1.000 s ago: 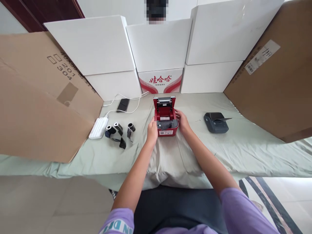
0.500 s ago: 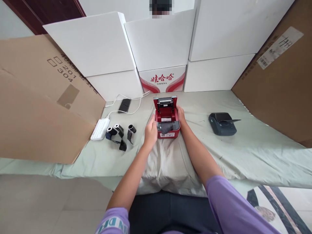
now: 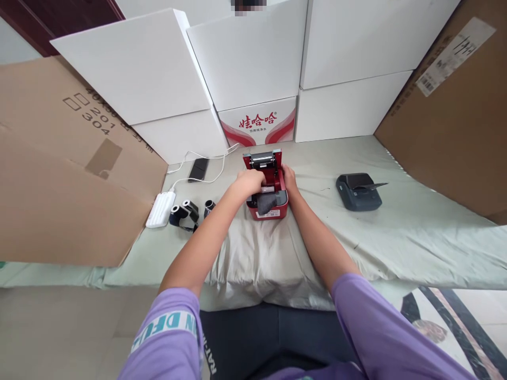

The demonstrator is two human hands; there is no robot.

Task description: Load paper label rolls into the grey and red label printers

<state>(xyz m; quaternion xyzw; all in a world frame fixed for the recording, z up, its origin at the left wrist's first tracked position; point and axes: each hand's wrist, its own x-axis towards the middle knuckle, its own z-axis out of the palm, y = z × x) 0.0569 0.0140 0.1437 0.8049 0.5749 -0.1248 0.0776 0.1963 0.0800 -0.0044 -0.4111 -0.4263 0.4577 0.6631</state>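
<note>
The bare left hand (image 3: 249, 182) is hiding part of the red, box-shaped device (image 3: 279, 183); its fingertips are apparently dipping inside, their contact escaping view. The left forearm (image 3: 202, 240) is covering part of a small black roll (image 3: 209, 205). The right edge is cropping a large brown cardboard box (image 3: 459, 137), whose white paper label (image 3: 455, 57) is bearing illegibly small print.

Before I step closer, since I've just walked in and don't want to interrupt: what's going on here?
A person in a purple short-sleeved shirt has both hands at a boxy red device with its lid raised. The left hand reaches inside, its fingertips hidden; the right hand is against the device's right side. A limp dark strip hangs over its front. A boxy dark grey device sits untouched to the right.
</note>
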